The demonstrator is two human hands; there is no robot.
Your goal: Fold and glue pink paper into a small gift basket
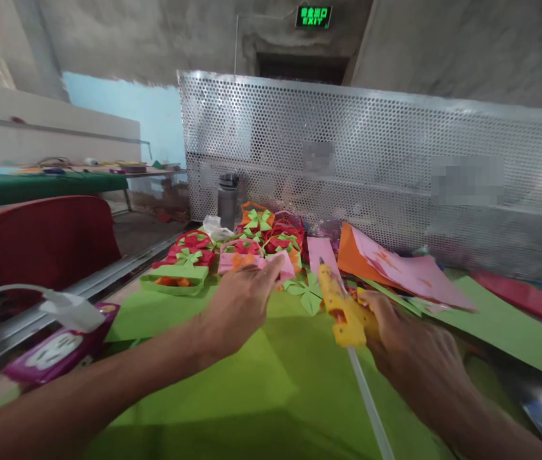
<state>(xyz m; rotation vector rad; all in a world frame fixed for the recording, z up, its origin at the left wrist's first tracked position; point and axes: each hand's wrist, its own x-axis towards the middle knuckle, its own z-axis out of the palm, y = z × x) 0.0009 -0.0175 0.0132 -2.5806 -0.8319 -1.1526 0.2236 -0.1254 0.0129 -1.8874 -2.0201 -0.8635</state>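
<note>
Pink bag (227, 263) just beyond left hand (238, 305) | index out, others curled, any pinch too hidden to tell | green flower (311, 295) between hands | glue gun (345, 313) wrapped in right hand (409, 338); best keep nozzle (322, 262) off left fingers

Small bags (187, 257) lie beyond the left hand (235, 310); a bottle (227, 204) stands near them, before the mesh screen (376, 147); the glue gun (354, 319) is in the right hand (414, 342), with paper sheets (510, 326) beyond and right; at left, a plug (72, 311) is on a box (41, 358), a chair (50, 236) behind.
</note>
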